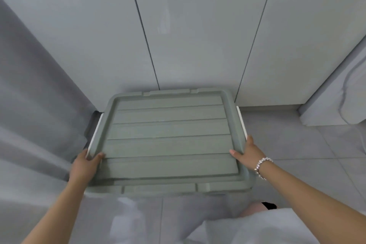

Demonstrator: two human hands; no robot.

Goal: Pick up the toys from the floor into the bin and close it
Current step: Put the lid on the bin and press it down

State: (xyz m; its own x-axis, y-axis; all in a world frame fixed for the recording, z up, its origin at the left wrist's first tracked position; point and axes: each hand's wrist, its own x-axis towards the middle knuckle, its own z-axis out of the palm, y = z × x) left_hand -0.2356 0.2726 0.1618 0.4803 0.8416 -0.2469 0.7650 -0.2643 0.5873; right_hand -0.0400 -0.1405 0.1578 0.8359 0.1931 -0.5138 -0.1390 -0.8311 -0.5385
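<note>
Your forearms frame the grey-green lid (168, 136), which lies flat over the bin (233, 204) between your fingers. Left hand (86, 166) clamps its near-left edge, thumb curled on top; right hand (248, 151) grips the right edge likewise. No toys show on the floor (297, 144). You look to be at the closing step: next, press down evenly until the white side latches (242, 123) catch.

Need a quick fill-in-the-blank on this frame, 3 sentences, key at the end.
1. Both hands hold the grey-green ____ by its side edges.
2. The bracelet is on the ____ wrist.
3. The left hand has its thumb on ____ of the lid; so does the right hand.

Missing words: lid; right; top
</note>
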